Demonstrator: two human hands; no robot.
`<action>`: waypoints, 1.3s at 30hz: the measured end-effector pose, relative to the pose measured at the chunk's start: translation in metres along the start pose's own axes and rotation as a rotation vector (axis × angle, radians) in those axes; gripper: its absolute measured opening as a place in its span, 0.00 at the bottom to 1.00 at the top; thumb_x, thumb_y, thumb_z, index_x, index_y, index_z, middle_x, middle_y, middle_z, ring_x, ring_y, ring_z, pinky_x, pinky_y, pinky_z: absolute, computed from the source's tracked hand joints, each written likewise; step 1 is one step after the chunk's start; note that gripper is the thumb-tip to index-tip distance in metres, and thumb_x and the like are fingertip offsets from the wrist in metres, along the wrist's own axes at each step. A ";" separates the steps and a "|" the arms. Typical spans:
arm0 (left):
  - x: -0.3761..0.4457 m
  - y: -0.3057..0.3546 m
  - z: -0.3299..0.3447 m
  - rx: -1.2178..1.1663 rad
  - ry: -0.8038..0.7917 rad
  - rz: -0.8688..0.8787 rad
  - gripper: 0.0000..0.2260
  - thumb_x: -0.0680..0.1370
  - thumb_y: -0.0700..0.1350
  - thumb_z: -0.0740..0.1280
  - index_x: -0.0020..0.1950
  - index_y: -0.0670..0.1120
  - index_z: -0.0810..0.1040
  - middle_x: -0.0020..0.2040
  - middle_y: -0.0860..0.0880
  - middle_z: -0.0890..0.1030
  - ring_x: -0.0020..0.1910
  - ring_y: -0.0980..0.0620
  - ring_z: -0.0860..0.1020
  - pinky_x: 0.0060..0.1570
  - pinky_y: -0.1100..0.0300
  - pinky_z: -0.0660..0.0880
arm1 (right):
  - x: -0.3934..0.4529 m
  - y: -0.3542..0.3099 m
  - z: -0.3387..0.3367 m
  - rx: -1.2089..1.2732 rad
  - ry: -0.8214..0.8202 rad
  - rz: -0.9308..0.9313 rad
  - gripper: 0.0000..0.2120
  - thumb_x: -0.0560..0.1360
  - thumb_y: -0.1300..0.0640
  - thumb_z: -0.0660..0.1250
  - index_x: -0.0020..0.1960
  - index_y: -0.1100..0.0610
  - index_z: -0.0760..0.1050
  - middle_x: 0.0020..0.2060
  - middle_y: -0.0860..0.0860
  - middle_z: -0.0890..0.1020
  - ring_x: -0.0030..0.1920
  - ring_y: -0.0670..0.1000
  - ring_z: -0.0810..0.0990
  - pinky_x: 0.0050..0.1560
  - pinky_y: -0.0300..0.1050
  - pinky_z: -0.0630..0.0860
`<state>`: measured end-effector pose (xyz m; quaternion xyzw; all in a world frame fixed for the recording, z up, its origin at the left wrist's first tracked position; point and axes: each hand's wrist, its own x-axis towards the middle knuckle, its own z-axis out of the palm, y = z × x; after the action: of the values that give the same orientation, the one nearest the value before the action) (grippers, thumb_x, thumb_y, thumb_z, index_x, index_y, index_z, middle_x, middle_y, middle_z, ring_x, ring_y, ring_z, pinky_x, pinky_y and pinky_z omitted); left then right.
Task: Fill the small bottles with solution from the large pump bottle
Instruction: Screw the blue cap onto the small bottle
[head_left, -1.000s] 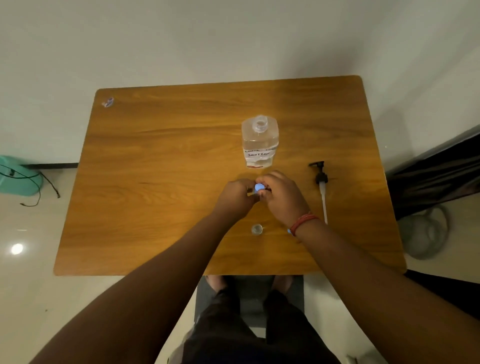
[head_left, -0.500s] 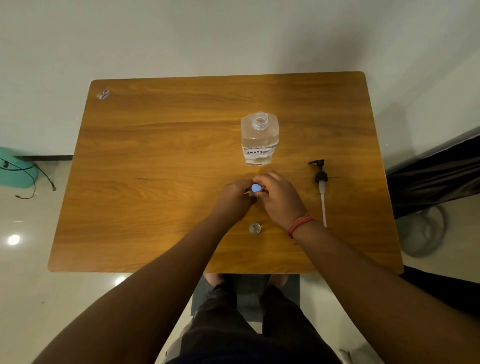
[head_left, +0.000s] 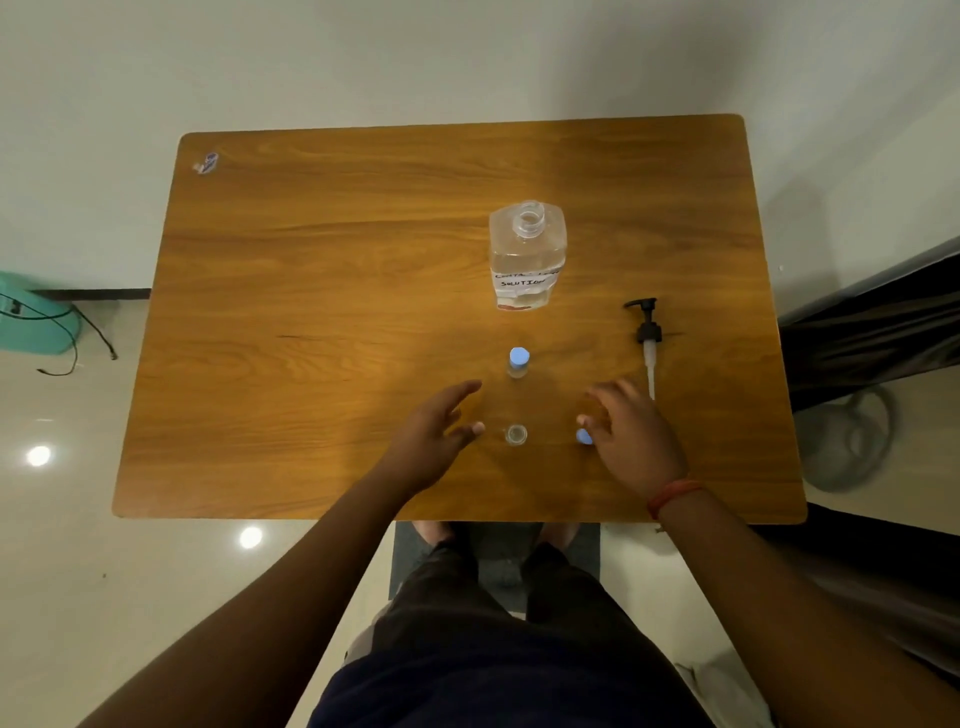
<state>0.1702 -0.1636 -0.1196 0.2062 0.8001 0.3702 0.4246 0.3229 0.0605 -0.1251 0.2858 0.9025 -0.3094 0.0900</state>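
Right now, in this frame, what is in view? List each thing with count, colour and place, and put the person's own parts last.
wooden table: one, brown, centre.
large clear plastic bottle: one, pump off, far centre-right.
black pump head with white tube: one, lying right of it.
capped small clear bottle: one, blue cap, upright, centre.
open small clear bottle: one, nearer, between hands.
loose blue cap: one, beside right hand.
wrapper scrap: one, far-left corner.
teal container: one, floor left.
left hand: open.
right hand: red wristband, holding nothing.
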 end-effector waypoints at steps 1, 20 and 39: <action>-0.004 -0.002 0.004 0.003 -0.026 0.025 0.27 0.81 0.42 0.69 0.79 0.54 0.65 0.79 0.50 0.67 0.77 0.49 0.67 0.71 0.57 0.69 | -0.003 0.001 0.004 -0.034 -0.029 0.003 0.18 0.79 0.51 0.65 0.68 0.54 0.72 0.65 0.51 0.72 0.62 0.53 0.74 0.58 0.49 0.75; 0.000 0.001 0.041 0.234 0.051 0.240 0.18 0.80 0.43 0.71 0.70 0.48 0.78 0.65 0.49 0.82 0.62 0.50 0.79 0.60 0.59 0.75 | -0.004 0.018 0.029 -0.157 -0.106 -0.024 0.09 0.79 0.58 0.64 0.57 0.58 0.77 0.55 0.54 0.75 0.53 0.55 0.76 0.50 0.50 0.76; 0.009 0.054 0.016 0.109 0.040 0.349 0.11 0.79 0.42 0.73 0.61 0.46 0.84 0.59 0.51 0.85 0.58 0.59 0.80 0.58 0.62 0.77 | 0.002 -0.017 -0.031 -0.058 -0.015 -0.092 0.09 0.79 0.56 0.65 0.58 0.56 0.77 0.57 0.50 0.75 0.54 0.53 0.77 0.52 0.49 0.75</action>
<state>0.1790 -0.1170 -0.0889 0.3572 0.7794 0.3981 0.3262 0.3120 0.0698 -0.0925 0.2390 0.9226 -0.2889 0.0907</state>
